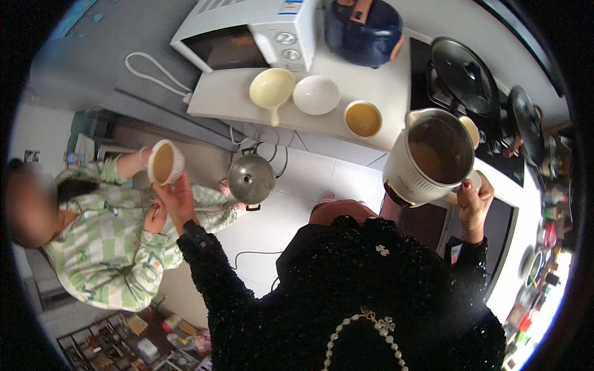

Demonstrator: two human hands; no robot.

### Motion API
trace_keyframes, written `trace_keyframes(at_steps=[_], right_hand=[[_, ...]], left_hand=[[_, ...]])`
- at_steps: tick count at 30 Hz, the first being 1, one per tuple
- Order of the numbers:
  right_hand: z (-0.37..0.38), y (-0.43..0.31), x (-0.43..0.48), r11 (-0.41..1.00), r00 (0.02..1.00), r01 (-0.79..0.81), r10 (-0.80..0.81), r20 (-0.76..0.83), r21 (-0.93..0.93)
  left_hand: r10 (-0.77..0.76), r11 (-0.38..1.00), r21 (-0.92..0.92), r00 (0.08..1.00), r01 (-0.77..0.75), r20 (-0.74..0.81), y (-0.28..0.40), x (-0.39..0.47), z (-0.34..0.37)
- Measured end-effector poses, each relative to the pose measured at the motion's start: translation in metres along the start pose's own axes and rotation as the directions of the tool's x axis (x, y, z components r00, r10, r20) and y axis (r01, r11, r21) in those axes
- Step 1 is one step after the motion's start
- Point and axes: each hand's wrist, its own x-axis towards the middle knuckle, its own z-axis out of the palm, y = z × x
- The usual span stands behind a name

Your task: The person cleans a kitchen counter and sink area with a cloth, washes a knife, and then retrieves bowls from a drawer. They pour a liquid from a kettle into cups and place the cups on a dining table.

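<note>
On the left, a white bowl (pixel 178 161) of yellowish liquid is tilted towards the other person. My left hand (pixel 178 199) grips it from below, fingers at its base. The other person's hand (pixel 145 157) is at its far side. My right hand (pixel 475 201) is closed around the handle of a cream-coloured pitcher (pixel 399 174). Some brownish liquid shows inside the pitcher, held up beside the counter. Behind it on the counter stand a small bowl (pixel 363 119) of yellow liquid, a white bowl (pixel 316 95) and a pale yellow bowl with a handle (pixel 272 88).
The counter (pixel 222 97) carries a white microwave (pixel 232 44) and a dark blue pot (pixel 364 35). Lidded pans (pixel 464 76) sit on the black hob. A person in green checked clothes (pixel 111 241) stands at left. A lidded metal pot (pixel 252 178) is low ahead, near cables.
</note>
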Motion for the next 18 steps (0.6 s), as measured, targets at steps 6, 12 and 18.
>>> trace_keyframes(at_steps=[6, 12, 18], right_hand=[[0.005, -0.012, -0.008, 0.997, 0.999, 0.005, -0.002, -0.042, 0.073], [-0.008, -0.005, -0.022, 0.992, 0.995, 0.048, -0.037, -0.087, 0.120], [-0.022, -0.001, -0.030, 0.990, 0.990, 0.077, -0.062, -0.129, 0.119]], left_hand=[[-0.261, 0.965, 0.036, 0.965, 0.261, 0.002, -0.038, -0.015, 0.026], [-0.853, 0.504, 0.673, 0.436, 0.541, 0.288, -0.203, -0.102, 0.087], [-0.928, 0.358, 0.699, 0.316, 0.619, 0.196, -0.306, -0.137, 0.138]])
